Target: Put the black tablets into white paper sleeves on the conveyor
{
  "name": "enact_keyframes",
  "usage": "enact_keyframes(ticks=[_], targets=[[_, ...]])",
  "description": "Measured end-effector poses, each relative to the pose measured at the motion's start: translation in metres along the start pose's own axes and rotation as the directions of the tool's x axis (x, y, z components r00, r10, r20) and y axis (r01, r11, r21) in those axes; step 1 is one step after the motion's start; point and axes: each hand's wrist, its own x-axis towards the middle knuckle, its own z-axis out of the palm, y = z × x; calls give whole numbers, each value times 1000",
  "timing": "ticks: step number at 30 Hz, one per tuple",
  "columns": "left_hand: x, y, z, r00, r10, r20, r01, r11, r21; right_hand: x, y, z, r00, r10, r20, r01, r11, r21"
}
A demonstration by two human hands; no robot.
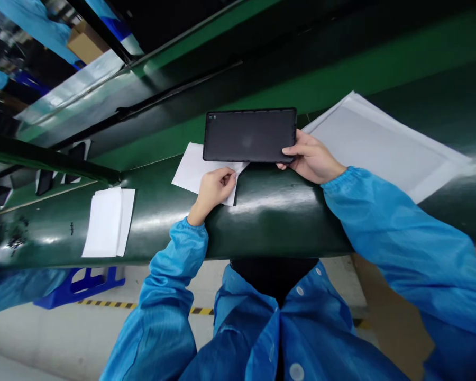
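My right hand [311,157] grips a flat black tablet-shaped panel [249,135] by its right end, thumb on the upper face. Small marks show in the panel's upper left corner, and its rim looks slightly uneven. Just below the panel, my left hand [216,190] is closed in a pinch over a white paper sheet [191,168]. Whatever lies between those fingertips, perhaps the paper's edge, is too hidden to make out. The panel is held above the green bench and overlaps part of the paper.
Large white sheets [384,143] lie at the right of the green bench [277,227]. A smaller paper stack [105,222] rests to the left. Farther left are dark panels [44,181] and small black pieces [16,241]. A blue stool [87,283] stands below.
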Motion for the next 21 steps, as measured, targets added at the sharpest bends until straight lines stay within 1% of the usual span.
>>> enact_keyframes(ticks=[5,9,13,21], targets=[[6,-15,-4,995,-55,-78,55,998,1,-1,-4,0,1000,29,0,-29,1000,-11],[12,-28,-10,983,-96,-158,104,994,41,-1,-4,2,1000,9,12,-9,1000,24],[14,-33,-15,978,-124,-168,129,992,19,-2,-2,4,999,-40,-33,43,996,80],[17,-42,-19,939,-235,-250,225,972,-67,-6,-3,9,997,-44,-59,47,998,44]])
